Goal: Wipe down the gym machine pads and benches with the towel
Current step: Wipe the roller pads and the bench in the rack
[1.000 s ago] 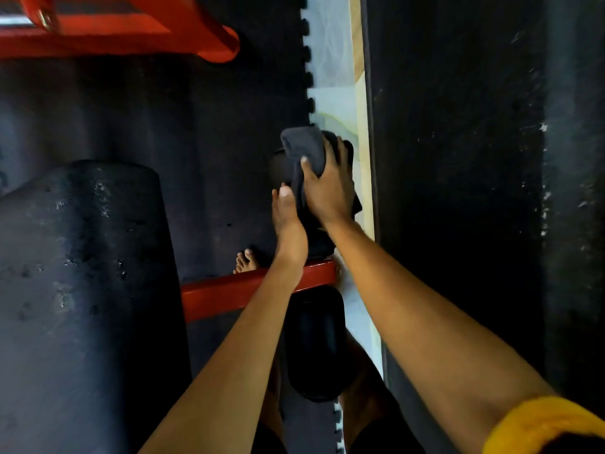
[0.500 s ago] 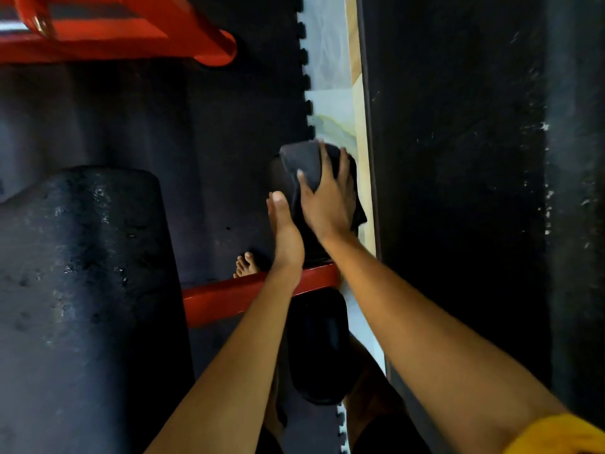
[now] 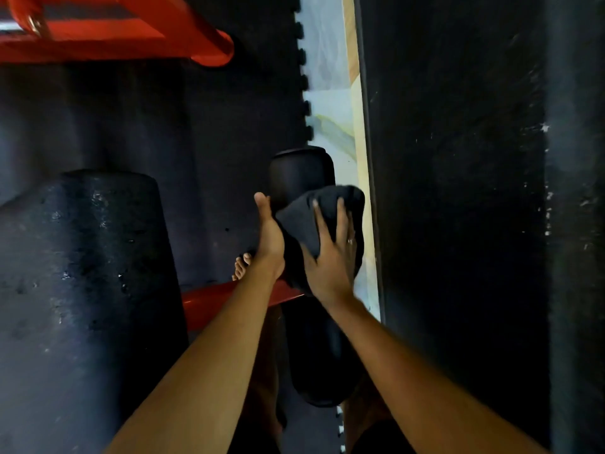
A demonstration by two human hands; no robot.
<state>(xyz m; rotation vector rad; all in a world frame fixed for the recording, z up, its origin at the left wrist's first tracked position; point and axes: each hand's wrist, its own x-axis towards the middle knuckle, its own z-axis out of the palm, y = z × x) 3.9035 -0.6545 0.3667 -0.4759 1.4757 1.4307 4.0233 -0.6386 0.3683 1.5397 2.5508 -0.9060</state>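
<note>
Right hand (image 3: 330,257) is clamping the towel (image 3: 314,214) onto the upper roller pad (image 3: 299,172), fingers spread over the bunched cloth and thumb tucked on its left edge. Left hand (image 3: 270,244) is bracing the roller's left side with the thumb lying straight along it. Its fingers are hidden behind the pad, so we can't tell if they're wrapping it.

We're reading this as mid-wipe on that roller. Key geometry: the roller's long axis is running top-to-bottom in the frame. Its bare end is showing just above the towel, toward frame centre. The right hand is carrying the cloth, so it's the one to stroke along that axis.

The red bar (image 3: 209,298) is crossing just below both wrists. The lower roller pad (image 3: 320,362) is sitting beneath it, between the forearms. The big bench pad (image 3: 82,273) is filling the lower left, well apart from the towel (speckled, so we're guessing not wiped yet).

A bare foot (image 3: 242,265) is showing on the floor mat (image 3: 212,142) beside the left wrist, and a red frame (image 3: 114,31) is sitting upper left. No containers in frame.
</note>
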